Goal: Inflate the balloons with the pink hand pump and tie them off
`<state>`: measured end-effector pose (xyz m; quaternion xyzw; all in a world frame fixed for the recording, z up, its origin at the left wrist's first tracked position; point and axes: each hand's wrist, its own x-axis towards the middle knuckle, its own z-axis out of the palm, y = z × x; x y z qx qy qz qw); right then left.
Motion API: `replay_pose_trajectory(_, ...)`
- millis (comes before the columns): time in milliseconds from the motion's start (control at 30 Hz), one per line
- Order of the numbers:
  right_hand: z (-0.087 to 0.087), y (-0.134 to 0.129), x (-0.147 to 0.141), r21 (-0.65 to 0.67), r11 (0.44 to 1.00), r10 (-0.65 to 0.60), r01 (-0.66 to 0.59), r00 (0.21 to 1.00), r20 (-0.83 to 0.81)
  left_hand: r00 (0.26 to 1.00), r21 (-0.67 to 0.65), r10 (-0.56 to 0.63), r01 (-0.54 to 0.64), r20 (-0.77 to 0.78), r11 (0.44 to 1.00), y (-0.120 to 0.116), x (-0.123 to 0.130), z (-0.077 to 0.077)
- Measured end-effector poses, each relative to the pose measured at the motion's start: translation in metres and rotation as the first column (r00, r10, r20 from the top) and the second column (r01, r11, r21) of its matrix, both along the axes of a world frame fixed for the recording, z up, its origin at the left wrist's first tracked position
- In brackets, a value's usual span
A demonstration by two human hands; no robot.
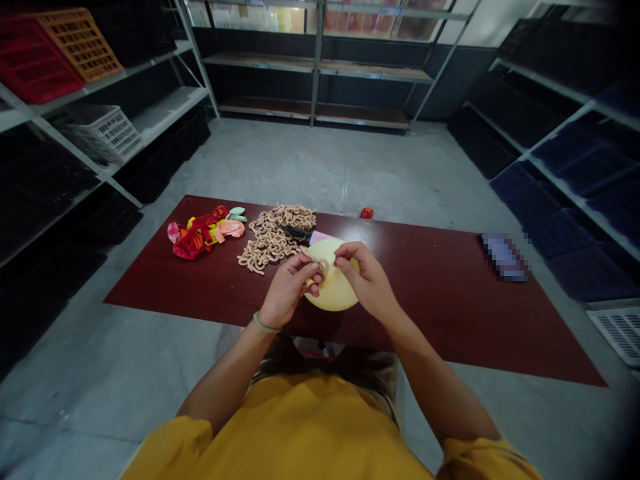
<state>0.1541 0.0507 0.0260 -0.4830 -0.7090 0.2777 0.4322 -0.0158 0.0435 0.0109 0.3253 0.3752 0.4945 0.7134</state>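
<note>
A pale yellow inflated balloon [334, 295] sits between my hands, above the front part of the dark red table [425, 293]. With thumb and fingers, my left hand [290, 283] pinches the balloon's neck. My right hand [367, 277] is closed in a pinch close to the neck; what lies between its fingertips is too small to make out. Behind the balloon lies a pink-purple tool with a black end [297, 233], partly hidden. It rests against a heap of beige, twisted cord-like pieces [270, 241].
Several limp coloured balloons [200, 233] lie at the table's left. A blurred flat object [505, 257] is at the right end. A small red item [367, 213] shows at the far edge. Shelves [315, 67] with crates, such as a white basket [107, 133], surround the floor.
</note>
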Motion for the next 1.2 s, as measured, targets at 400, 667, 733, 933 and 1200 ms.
replay_pose_trajectory(400,0.001,0.004,0.003,-0.006,0.996,0.092,-0.093,0.978,0.188,0.989,0.149,0.043,-0.021,-0.142,0.989,0.006,0.005,0.008)
replay_pose_trajectory(667,0.005,0.0,-0.004,0.139,0.99,-0.001,-0.029,0.977,0.213,0.989,0.121,0.043,-0.026,-0.139,0.992,0.004,0.005,0.012)
replay_pose_trajectory(733,0.005,-0.002,-0.005,0.183,0.983,-0.038,-0.001,0.977,0.21,0.99,0.086,0.057,-0.046,-0.127,0.995,0.004,0.006,0.012)
replay_pose_trajectory(933,0.0,0.003,-0.001,0.019,0.999,0.049,-0.051,0.997,0.06,0.99,0.089,0.008,0.004,-0.143,0.996,0.005,0.008,0.009)
replay_pose_trajectory(1200,0.004,0.007,0.004,-0.136,0.982,0.129,-0.128,0.992,0.003,0.982,0.171,0.043,-0.011,-0.182,0.985,0.005,0.01,0.005)
